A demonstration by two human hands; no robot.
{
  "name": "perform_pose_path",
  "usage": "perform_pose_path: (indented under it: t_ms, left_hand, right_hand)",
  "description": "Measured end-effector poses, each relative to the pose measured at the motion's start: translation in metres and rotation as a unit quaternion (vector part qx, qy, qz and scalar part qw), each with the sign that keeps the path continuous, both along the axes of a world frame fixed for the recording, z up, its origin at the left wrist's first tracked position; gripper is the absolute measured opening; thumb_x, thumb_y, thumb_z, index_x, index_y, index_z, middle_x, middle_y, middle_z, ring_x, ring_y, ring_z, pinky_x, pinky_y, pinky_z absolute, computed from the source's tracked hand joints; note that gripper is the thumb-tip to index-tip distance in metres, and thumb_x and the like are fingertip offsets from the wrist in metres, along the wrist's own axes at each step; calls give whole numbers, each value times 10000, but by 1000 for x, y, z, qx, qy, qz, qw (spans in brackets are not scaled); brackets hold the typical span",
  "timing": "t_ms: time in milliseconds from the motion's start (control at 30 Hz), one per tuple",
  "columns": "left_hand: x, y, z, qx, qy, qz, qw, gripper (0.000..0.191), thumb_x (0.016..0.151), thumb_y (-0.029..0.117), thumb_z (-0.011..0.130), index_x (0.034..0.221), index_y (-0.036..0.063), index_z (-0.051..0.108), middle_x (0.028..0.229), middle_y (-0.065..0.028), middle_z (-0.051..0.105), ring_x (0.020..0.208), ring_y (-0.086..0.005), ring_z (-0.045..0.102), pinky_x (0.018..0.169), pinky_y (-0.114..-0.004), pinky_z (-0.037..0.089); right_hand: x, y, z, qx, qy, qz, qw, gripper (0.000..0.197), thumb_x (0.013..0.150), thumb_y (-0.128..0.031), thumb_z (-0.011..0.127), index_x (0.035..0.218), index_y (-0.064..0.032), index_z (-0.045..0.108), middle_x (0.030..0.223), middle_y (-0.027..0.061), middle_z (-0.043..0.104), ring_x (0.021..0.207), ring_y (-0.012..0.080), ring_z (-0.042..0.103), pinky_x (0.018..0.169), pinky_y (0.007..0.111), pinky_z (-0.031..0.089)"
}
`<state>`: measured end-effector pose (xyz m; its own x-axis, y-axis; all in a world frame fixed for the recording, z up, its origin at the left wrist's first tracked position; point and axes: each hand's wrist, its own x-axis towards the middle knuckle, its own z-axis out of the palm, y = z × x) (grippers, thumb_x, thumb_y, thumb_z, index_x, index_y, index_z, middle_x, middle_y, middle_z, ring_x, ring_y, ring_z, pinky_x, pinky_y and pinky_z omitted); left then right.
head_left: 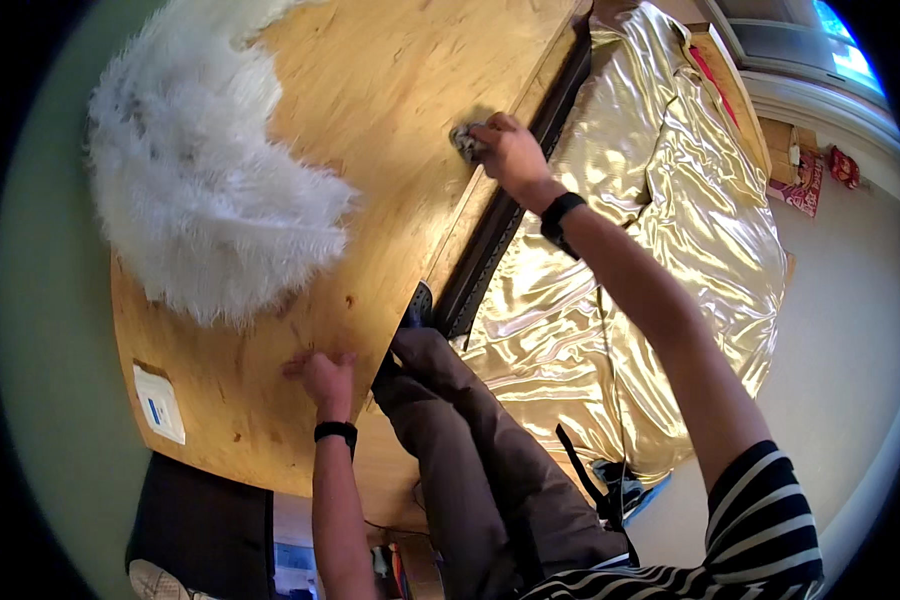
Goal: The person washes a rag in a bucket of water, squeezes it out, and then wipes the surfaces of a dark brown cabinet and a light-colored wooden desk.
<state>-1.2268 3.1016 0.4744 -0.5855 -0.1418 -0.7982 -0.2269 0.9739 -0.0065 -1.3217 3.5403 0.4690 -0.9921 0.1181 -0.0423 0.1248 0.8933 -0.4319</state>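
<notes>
My right hand (511, 154) grips a crumpled grey-and-white cloth (468, 141) and presses it near the right edge of a wooden tabletop (390, 97). The fingers are slightly blurred. My left hand (325, 377) lies on the same wood close to the near edge, its fingers apart, with nothing seen in it. A large piece of white faux fur (210, 172) is spread over the left part of the tabletop, above my left hand. Each wrist wears a black band.
Shiny gold fabric (667, 247) covers a surface at the right, with a cord over it. A long dark rail (506, 214) runs beside the table. A white packet (159, 403) lies at the lower left corner. A black case-like object (199, 517) stands below the table.
</notes>
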Motion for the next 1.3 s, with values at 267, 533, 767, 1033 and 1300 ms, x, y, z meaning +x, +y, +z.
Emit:
perform_pose_path:
  t_ms: [267, 533, 767, 1033, 1300]
  left_hand:
    - [-4, 1, -8, 60, -3, 22, 998, 817, 758, 297, 764, 1181, -287, 381, 1222, -608, 150, 1272, -675, 67, 1086, -624, 129]
    - [4, 26, -10, 94, -28, -5, 995, 652, 766, 264, 708, 1256, -101, 480, 1392, -358, 344, 1302, -497, 292, 1112, -570, -47]
    - [21, -19, -21, -87, 139, -183, 969, 600, 754, 319, 761, 1235, 24, 559, 1224, -244, 570, 1215, -431, 449, 1092, -569, 199]
    - [-23, 58, -6, -123, -67, -3, 990, 720, 798, 438, 686, 1316, -4, 452, 1369, -357, 358, 1280, -486, 351, 1016, -536, 350]
    - [-73, 95, 1, -152, -176, 118, 965, 515, 802, 394, 634, 1097, -26, 600, 1069, -262, 633, 1005, -397, 614, 848, -476, 500]
  right_hand:
    - [-13, 10, 10, -3, -62, -24, 998, 378, 671, -29, 615, 1035, -116, 672, 1005, 93, 586, 987, 298, 555, 855, 368, 486]
    - [-59, 106, 3, 31, -65, -77, 994, 423, 654, -60, 660, 1072, -120, 661, 978, 100, 572, 982, 303, 544, 850, 376, 483]
    - [-136, 169, 2, 4, -18, -73, 997, 400, 673, -86, 677, 1073, -102, 676, 967, 114, 594, 975, 309, 551, 855, 372, 471]
    - [-175, 271, 4, 39, -41, -86, 995, 429, 675, -124, 676, 1104, -113, 666, 1018, 120, 591, 1016, 313, 537, 871, 383, 469]
    - [-213, 330, -4, 67, -88, -134, 985, 412, 695, -158, 696, 1102, -99, 679, 998, 127, 607, 1011, 322, 554, 879, 386, 465]
